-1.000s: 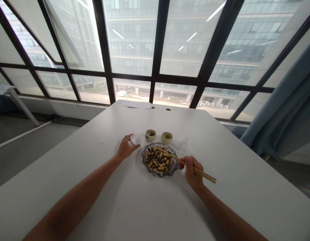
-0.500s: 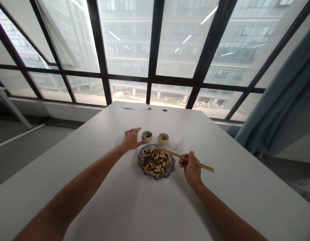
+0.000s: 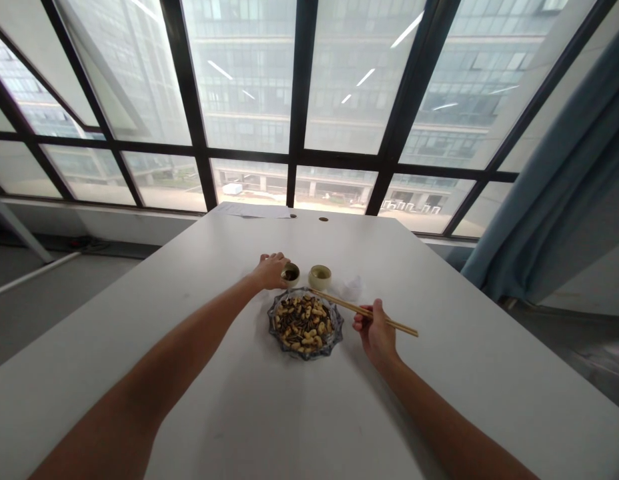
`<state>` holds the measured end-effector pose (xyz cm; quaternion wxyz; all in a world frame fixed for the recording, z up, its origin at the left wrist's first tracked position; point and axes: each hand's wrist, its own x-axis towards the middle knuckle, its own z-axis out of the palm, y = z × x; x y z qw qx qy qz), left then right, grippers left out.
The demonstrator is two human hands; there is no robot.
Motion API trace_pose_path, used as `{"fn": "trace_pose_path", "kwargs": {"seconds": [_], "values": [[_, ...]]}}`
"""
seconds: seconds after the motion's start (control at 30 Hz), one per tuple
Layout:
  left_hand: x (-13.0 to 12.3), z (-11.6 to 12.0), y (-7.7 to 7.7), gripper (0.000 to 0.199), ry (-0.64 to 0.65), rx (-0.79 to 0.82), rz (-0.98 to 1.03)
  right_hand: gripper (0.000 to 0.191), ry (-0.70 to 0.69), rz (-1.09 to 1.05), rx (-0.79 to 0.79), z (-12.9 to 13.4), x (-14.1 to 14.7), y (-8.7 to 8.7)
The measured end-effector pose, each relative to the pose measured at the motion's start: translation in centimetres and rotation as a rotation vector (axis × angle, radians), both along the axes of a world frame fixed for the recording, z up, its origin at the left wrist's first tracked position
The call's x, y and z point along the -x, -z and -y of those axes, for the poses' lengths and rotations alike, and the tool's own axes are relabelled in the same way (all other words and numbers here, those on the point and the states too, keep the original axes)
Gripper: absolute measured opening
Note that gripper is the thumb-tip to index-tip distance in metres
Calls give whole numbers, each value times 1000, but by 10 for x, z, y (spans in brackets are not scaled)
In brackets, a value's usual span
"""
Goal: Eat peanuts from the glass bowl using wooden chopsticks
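My left hand (image 3: pixel 271 272) is wrapped round the left side of a small pale green cup (image 3: pixel 291 280) with something dark inside. A second cup (image 3: pixel 320 277) like it stands just to the right, its inside pale. In front of both lies a scalloped glass dish (image 3: pixel 335 337) holding peanuts in shells (image 3: pixel 312 333) and dark sunflower seeds. My right hand (image 3: pixel 377 333) grips a pair of wooden chopsticks (image 3: pixel 347 305), whose tips reach over the dish's back rim, with nothing visible between them.
A crumpled clear plastic piece (image 3: pixel 350 288) lies right of the cups. Sheets of paper (image 3: pixel 252 211) rest at the far end of the white table (image 3: pixel 229 413), near two round holes. Large windows stand beyond, with a blue curtain (image 3: pixel 534 193) at right.
My left hand has moved right and closed on the left cup; before, its fingers were spread beside it. My right hand still holds the chopsticks over the dish. The view has shifted slightly.
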<state>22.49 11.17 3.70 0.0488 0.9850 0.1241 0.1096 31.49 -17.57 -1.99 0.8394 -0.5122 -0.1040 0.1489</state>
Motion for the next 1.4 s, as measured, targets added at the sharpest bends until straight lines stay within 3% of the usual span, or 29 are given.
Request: {"fn": "trace_pose_path", "kwargs": {"seconds": [0.13, 0.27, 0.43, 0.57, 0.7, 0.93, 1.2, 1.4], "values": [[-11, -6, -10, 66, -140, 60, -130, 55, 45, -1, -16, 0, 0, -5], [-27, -5, -25, 81, -216, 173, -250, 55, 156, 108, -8, 3, -6, -13], [-48, 29, -24, 84, -27, 99, -141, 51, 313, 564, 192, 14, -16, -20], [-64, 50, -10, 81, 68, 122, -159, 41, 263, 944, 306, 20, -19, -19], [-72, 50, -3, 79, 171, 181, -78, 32, 214, 1138, 334, 21, -19, -15], [-67, 52, -2, 84, 326, 111, 20, 24, 187, 1180, 350, 20, -23, -7], [-65, 55, -2, 78, 332, 88, 11, 27, 103, 1176, 537, 13, -19, -18], [-64, 57, -2, 70, 296, 79, -22, 36, 147, 1044, 528, 11, -18, -25]]}}
